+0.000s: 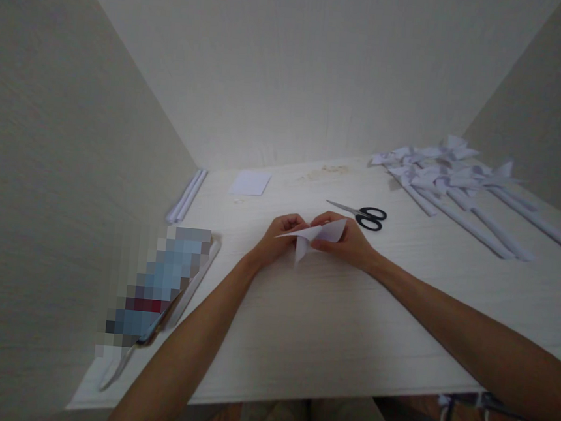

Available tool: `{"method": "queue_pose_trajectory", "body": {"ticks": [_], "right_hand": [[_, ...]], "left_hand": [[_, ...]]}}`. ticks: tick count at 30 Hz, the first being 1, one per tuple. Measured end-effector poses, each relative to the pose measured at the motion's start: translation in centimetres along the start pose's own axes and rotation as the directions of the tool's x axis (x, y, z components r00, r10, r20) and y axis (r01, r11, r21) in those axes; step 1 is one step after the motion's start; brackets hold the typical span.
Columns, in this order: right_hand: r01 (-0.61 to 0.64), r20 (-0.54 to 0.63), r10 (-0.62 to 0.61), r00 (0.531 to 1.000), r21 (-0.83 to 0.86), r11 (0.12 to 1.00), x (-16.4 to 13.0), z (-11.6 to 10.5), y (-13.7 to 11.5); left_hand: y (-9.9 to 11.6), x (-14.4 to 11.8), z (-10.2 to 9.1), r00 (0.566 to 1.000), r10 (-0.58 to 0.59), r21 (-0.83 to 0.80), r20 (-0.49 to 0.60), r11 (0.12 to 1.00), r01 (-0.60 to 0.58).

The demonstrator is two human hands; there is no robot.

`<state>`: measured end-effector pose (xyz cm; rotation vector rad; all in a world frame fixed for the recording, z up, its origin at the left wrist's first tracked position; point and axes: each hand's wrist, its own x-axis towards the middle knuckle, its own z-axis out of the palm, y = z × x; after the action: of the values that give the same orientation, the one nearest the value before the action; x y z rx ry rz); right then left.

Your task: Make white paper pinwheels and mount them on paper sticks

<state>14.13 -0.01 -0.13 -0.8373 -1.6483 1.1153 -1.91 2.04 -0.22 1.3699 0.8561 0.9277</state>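
Folded paper [328, 230] is pinched by left hand [277, 238] and right hand [354, 243] above white table [309, 331] between grey walls [292, 80].

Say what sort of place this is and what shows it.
Likely a craft workspace: it has black-handled metal scissors, pinwheel-like white paper shapes, and a curled white paper piece held by the left hand and right hand.

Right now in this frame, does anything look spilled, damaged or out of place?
Yes: pale brown marks mar the white tabletop near the back wall, beyond the scissors. They stand out against the light surface; whether stain or wear, I can't tell.
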Motion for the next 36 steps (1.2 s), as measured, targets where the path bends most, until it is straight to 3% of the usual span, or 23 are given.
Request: {"method": "queue_pose_trajectory", "body": {"ticks": [4,8,16,21,24,26,28,29,31,33,36], "right_hand": [[-0.032,0.012,0.031,0.999,0.05,0.998,0.1,0.1,-0.1],[-0.044,-0.049,0.049,0.998,0.108,0.993,0.2,-0.1,-0.1],[-0.043,-0.215,0.123,0.969,0.342,0.939,0.8,-0.5,1.2],[-0.048,-0.227,0.158,0.961,0.427,0.903,1.1,-0.5,2.0],[-0.052,-0.23,0.17,0.958,0.444,0.894,1.1,-0.6,2.0],[-0.053,-0.229,0.177,0.957,0.464,0.884,1.0,-0.5,1.9],[-0.06,-0.231,0.197,0.953,0.491,0.869,1.1,-0.5,1.7],[-0.068,-0.232,0.209,0.95,0.499,0.864,1.1,-0.4,1.6],[-0.08,-0.23,0.22,0.948,0.499,0.863,1.1,-0.3,1.5],[-0.085,-0.217,0.212,0.953,0.479,0.873,1.1,-0.3,1.4],[-0.086,-0.202,0.199,0.959,0.46,0.884,1.0,-0.3,1.4]], "left_hand": [[-0.1,0.2,0.1,0.996,0.021,-0.036,-0.086,0.999,-0.024],[-0.1,0.6,0.2,0.987,-0.053,-0.146,-0.153,0.989,0.03],[0.0,0.1,-0.1,0.984,-0.042,-0.125,-0.173,0.992,0.02],[0.3,0.3,0.5,0.984,-0.06,0.024,-0.169,0.998,0.065],[2.6,0.6,-0.4,0.987,-0.153,0.293,-0.058,0.942,0.163],[4.9,0.9,-2.7,0.987,-0.158,0.494,-0.034,0.856,0.155],[7.2,1.4,-6.5,0.987,-0.128,0.703,-0.097,0.694,0.159],[8.2,1.6,-8.7,0.983,-0.109,0.811,-0.148,0.555,0.184],[9.5,2.1,-13.2,0.965,-0.092,0.947,-0.248,0.186,0.261],[10.0,2.4,-17.0,0.936,-0.032,0.93,-0.35,-0.129,0.343],[9.6,2.5,-20.1,0.905,-0.023,0.893,-0.426,-0.171,0.416]]}}
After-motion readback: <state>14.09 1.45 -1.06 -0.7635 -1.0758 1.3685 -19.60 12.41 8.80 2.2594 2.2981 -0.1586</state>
